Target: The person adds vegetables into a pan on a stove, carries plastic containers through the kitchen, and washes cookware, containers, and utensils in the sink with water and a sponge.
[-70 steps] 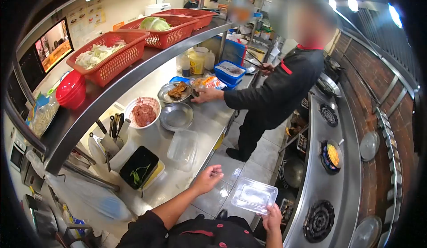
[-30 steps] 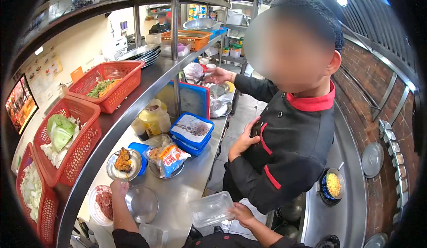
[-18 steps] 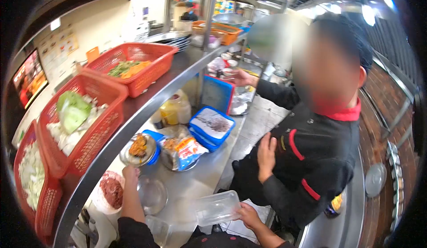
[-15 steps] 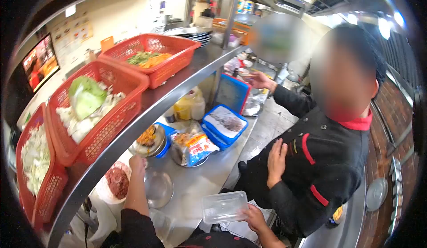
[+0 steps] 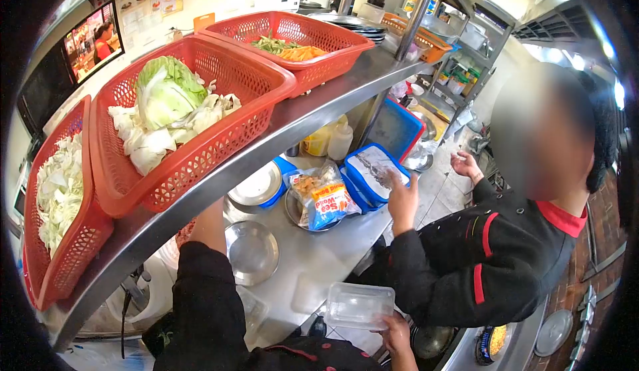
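My right hand point(image 5: 395, 336) grips the near right corner of a clear plastic container point(image 5: 359, 304), holding it above the counter's front edge; nothing shows inside it. My left forearm point(image 5: 212, 230) reaches in under the steel shelf, which hides the hand and its fingers. Beside that forearm lies a round metal lid or plate point(image 5: 253, 252) on the counter. Further back, a round metal lid or dish point(image 5: 257, 183) sits next to something blue. A printed plastic food bag point(image 5: 321, 198) rests in a metal bowl point(image 5: 293, 212) to its right.
A co-worker point(image 5: 479, 258) in a dark jacket stands at the right, one hand raised over the counter near a blue tub point(image 5: 373, 171). Red baskets point(image 5: 193, 184) of cabbage and cut vegetables line the steel shelf point(image 5: 313, 114) overhead.
My left hand has gone from view behind the shelf. Orange food in the metal dish no longer shows. The co-worker's near hand has lifted towards the blue tub. The view has shifted.
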The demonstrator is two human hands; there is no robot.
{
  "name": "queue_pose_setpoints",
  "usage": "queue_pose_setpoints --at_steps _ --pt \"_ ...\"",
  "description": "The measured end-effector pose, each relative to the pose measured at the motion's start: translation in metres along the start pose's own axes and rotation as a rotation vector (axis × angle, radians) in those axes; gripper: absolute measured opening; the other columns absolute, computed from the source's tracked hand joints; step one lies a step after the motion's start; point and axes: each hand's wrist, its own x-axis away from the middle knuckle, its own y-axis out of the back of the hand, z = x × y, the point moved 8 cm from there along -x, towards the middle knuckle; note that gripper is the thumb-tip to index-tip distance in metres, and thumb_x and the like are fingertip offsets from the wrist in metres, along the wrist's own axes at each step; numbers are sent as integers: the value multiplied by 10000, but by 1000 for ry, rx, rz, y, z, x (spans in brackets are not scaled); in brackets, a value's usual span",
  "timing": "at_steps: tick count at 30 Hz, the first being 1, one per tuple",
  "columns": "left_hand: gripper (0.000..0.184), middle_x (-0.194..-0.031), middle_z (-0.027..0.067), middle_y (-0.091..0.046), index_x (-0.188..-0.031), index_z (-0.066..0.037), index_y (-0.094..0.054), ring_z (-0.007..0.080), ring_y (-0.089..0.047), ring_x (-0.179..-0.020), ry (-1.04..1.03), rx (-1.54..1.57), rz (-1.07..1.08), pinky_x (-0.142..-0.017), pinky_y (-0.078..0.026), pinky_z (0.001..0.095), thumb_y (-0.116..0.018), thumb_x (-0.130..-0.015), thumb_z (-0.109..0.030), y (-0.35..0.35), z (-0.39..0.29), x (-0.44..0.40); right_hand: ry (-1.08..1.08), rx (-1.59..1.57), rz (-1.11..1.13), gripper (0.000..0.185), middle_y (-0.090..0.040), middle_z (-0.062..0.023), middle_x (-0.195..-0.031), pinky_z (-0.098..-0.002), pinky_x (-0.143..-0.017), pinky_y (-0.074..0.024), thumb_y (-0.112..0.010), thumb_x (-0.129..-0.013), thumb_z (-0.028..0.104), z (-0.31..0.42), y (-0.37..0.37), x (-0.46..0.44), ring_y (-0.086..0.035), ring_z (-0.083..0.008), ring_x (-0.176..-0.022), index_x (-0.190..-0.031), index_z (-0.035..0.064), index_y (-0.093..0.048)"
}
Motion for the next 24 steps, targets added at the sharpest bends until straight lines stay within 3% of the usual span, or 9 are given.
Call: queue_pose_setpoints --at_steps 8,10,12,14,17,18,20,22,24 --pt "144 -654 90 -561 -767 -53 -607 177 -570 -537 46 -555 56 -401 -428 263 -597 -819 -187 16 36 -22 -41 -66 -38 338 -611 -129 -941 -308 -609 -509 -529 -787 62 -25 22 -13 -604 -197 -753 -1098 -71 -540" --pt "150 -657 95 -570 -770 -48 -614 182 -577 -540 -13 -768 106 -401 -432 267 -599 -818 -189 16 41 -24 -20 -45 -41 348 -609 -136 -948 -313 -616 -511 -520 -791 63 -18 10 -17 -604 -205 -756 -1109 -78 -530" --pt "156 -660 100 -578 -774 -42 -621 186 -584 -543 -118 -1033 184 -402 -436 271 -601 -817 -191 10 41 -14 -19 -16 -3 353 -592 -153 -1013 -425 -713 -534 -461 -815 95 -13 -3 -14 -616 -277 -848 -1135 -52 -490" --pt "163 -663 106 -586 -777 -37 -628 190 -591 -545 -258 -1305 284 -402 -440 275 -603 -815 -193 7 52 -12 -33 42 67 351 -595 -152 -996 -426 -712 -524 -462 -816 109 -12 -10 -16 -612 -274 -852 -1130 -46 -492" --pt "174 -668 113 -599 -782 -28 -638 196 -602 -550 -291 -1271 253 -403 -447 281 -606 -814 -196 2 61 0 -39 48 88 358 -596 -146 -975 -419 -688 -522 -494 -809 139 -9 -18 -22 -608 -266 -854 -1123 -32 -504" --pt "199 -652 122 -597 -779 -10 -630 196 -598 -540 219 -1093 41 -403 -452 290 -602 -808 -205 22 83 6 -30 41 85 358 -596 -146 -975 -419 -688 -522 -494 -809 139 -7 -18 -23 -608 -266 -854 -1123 -32 -504" --pt "216 -639 134 -598 -782 12 -624 196 -598 -542 200 -1109 149 -416 -467 298 -599 -792 -202 14 82 6 -51 58 122 357 -598 -140 -977 -425 -686 -522 -497 -807 139 -5 -24 -24 -606 -267 -855 -1123 -25 -508" --pt "219 -639 116 -598 -742 8 -623 188 -584 -529 151 -1019 174 -412 -456 287 -583 -803 -199 14 77 3 -37 40 124 349 -598 -137 -983 -427 -688 -522 -499 -817 145 -5 -22 -28 -604 -265 -863 -1123 -22 -510" --pt "212 -620 110 -596 -674 1 -617 194 -562 -485 -526 -1978 594 -400 -434 295 -581 -784 -177 -23 53 27 -24 21 135 341 -598 -134 -988 -430 -691 -522 -501 -826 151 -1 -23 -30 -602 -263 -872 -1122 -18 -511"
